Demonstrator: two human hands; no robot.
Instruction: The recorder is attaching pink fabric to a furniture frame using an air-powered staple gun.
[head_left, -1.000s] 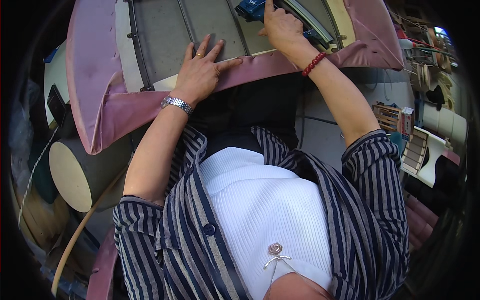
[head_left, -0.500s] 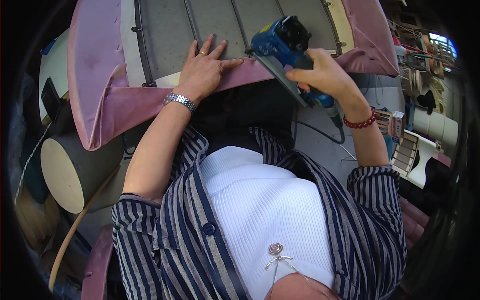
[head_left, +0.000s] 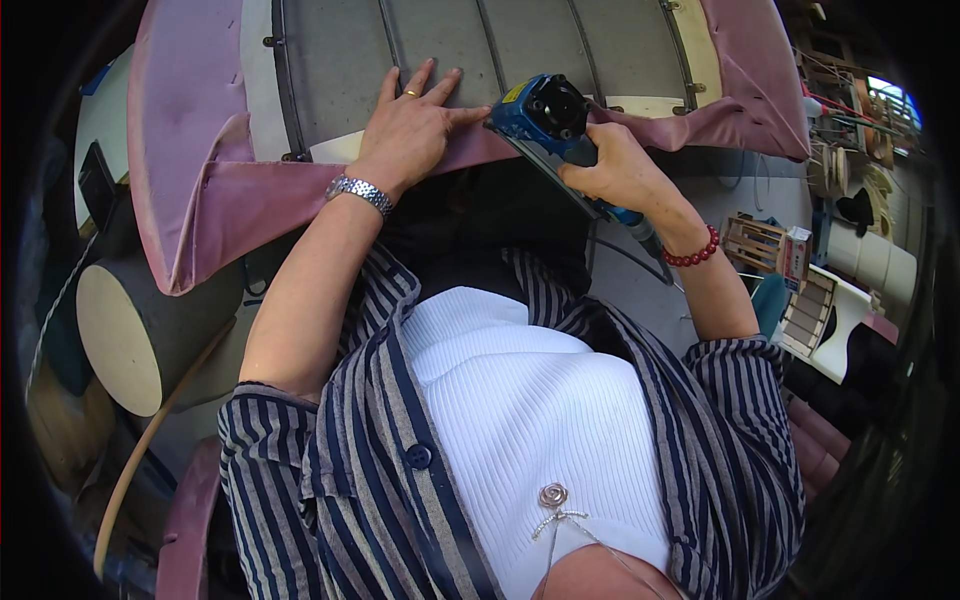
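A seat frame backed with grey sheet (head_left: 345, 75) and dark metal springs lies in front of me, with pink upholstery fabric (head_left: 265, 195) folded over its edges. My left hand (head_left: 408, 130) is flat with its fingers spread, pressing the fabric's near edge against the frame. In my right hand (head_left: 625, 170) is a blue pneumatic staple gun (head_left: 545, 110), its handle wrapped by my fingers. The gun's nose is down at the fabric edge, close beside my left index finger. Whether it touches the fabric is hard to tell. To the right, the fabric hangs in loose folds (head_left: 730, 125).
A hose (head_left: 650, 265) runs from the gun's handle. At left stands a large cylinder with a pale round end (head_left: 118, 340), beside a curved cane-like strip (head_left: 150, 450). Farther right are a wooden rack (head_left: 755, 243), white rolls (head_left: 870, 255) and a white curved piece (head_left: 845, 330).
My right hand has brought the staple gun left and lower, closer to my left hand. The left hand stays on the fabric edge. The view has shifted slightly.
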